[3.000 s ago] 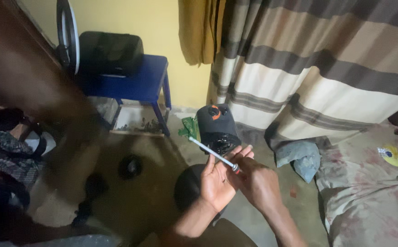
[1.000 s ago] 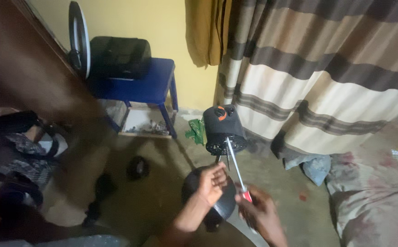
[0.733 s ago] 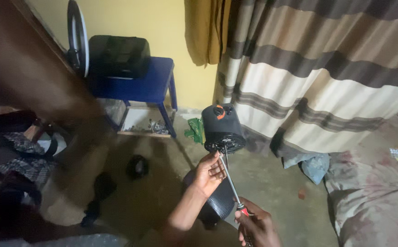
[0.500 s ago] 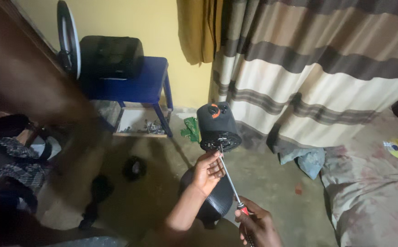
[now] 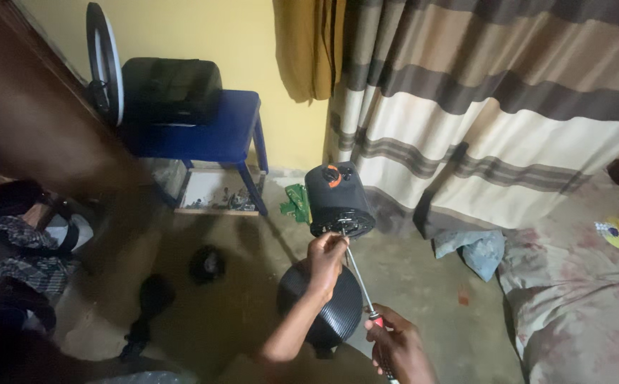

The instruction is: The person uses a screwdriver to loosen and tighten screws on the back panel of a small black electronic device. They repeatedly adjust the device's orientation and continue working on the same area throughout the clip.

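1. Head view, centre: left hand [image 5: 325,257] pinches the upper shaft of a long screwdriver [image 5: 356,274] just below the tip; right hand [image 5: 397,348] is clenched around its red-collared handle at the near edge of the frame.
2. Screwdriver tip meets the near face of a black cylindrical device [image 5: 336,200] with an orange knob on top, held up just beyond the left hand, in front of the striped curtain [image 5: 494,121].
3. Below the left forearm sits a rounded black ribbed shell [image 5: 331,313], touching or just under the wrist; which one cannot be told.
4. Open room: bare floor [image 5: 409,274] lies right of the shaft, up to a crumpled grey cloth [image 5: 471,247] and the edge of a stained mattress [image 5: 579,291].
5. Far left: blue stool [image 5: 210,139] carrying a black bag [image 5: 171,89], with a ring light [image 5: 105,62] beside it, well apart from the hands.
6. Compared with half a second earlier: grips, shaft angle and device position are unchanged; the whole scene sits slightly lower and farther right in the frame.
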